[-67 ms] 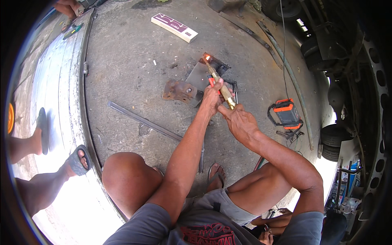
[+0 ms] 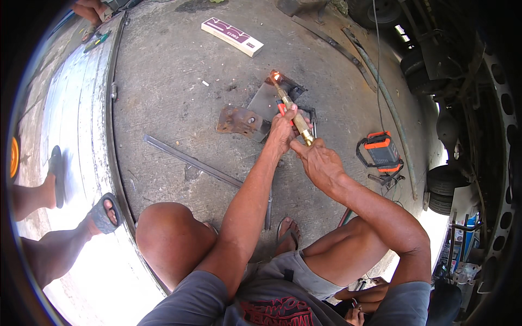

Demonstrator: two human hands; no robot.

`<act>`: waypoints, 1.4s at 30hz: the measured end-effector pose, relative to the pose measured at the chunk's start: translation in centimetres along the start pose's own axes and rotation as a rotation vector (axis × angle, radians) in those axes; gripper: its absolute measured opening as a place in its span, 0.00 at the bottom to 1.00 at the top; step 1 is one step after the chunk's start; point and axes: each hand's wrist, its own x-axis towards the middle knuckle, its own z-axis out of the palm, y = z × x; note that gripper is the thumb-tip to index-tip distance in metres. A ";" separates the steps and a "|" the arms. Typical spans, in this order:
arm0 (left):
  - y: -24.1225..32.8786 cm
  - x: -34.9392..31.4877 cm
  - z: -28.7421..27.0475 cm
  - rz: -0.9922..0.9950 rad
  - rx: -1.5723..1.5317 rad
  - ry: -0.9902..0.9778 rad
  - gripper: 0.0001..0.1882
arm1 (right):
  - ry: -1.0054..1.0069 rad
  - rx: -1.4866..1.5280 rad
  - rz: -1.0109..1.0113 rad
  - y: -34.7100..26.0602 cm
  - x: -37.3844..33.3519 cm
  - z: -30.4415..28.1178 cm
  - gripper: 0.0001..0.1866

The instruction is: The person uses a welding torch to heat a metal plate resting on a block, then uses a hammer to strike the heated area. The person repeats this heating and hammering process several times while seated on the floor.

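A brass gas torch (image 2: 299, 123) slants away from me over the metalwork, its tip at a small, bright orange-glowing spot (image 2: 276, 76). My left hand (image 2: 283, 129) is closed round the forward part of its body, beside a red part (image 2: 282, 108). Behind it, my right hand (image 2: 321, 161) wraps the rear end, fingers partly hidden. The glow is on the far end of a bracket-like steel piece (image 2: 261, 101) lying on the floor. Joined to or resting against its near side is a rusty plate with a hole (image 2: 237, 120); I cannot tell which.
A long steel bar (image 2: 190, 160) lies left of my hands. Beyond the work is a white and purple carton (image 2: 232, 37). An orange and black portable machine (image 2: 382, 151) stands right, near a long pipe (image 2: 392, 103). Another person's sandalled foot (image 2: 106, 213) is at the left.
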 end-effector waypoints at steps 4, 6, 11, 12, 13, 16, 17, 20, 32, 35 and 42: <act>0.0 0.4 -0.1 0.017 -0.003 -0.012 0.23 | 0.003 0.058 0.033 0.1 0.3 0.0 0.07; 0.0 0.5 -0.2 0.020 -0.003 -0.011 0.23 | 0.007 0.060 0.030 0.1 0.3 0.0 0.06; 0.0 0.4 -0.2 0.018 0.000 -0.017 0.23 | 0.026 0.086 0.021 0.2 0.2 0.2 0.06; 0.0 0.4 -0.1 0.017 0.001 -0.020 0.23 | 0.031 0.094 0.018 0.3 0.3 0.4 0.06; 0.1 0.4 -0.1 0.017 0.001 -0.022 0.23 | 0.036 0.101 0.015 0.3 0.3 0.5 0.06; 0.0 0.2 0.1 0.011 0.004 -0.016 0.23 | 0.024 0.060 0.004 0.3 0.2 0.5 0.06; 0.1 0.2 0.0 0.012 0.002 -0.014 0.23 | 0.028 0.064 0.002 0.3 0.2 0.4 0.06; 0.1 0.2 0.0 0.012 -0.002 -0.010 0.23 | 0.030 0.073 -0.003 0.3 0.3 0.4 0.06; 0.3 -0.1 0.2 0.014 0.027 -0.016 0.23 | 0.033 0.049 -0.012 0.4 0.2 0.7 0.08; 0.4 -0.1 0.3 0.008 0.026 -0.013 0.23 | 0.081 0.054 -0.002 0.4 0.2 1.4 0.09; 0.6 -0.2 0.5 -0.004 0.038 0.003 0.23 | 0.062 0.036 0.018 0.4 0.3 1.6 0.09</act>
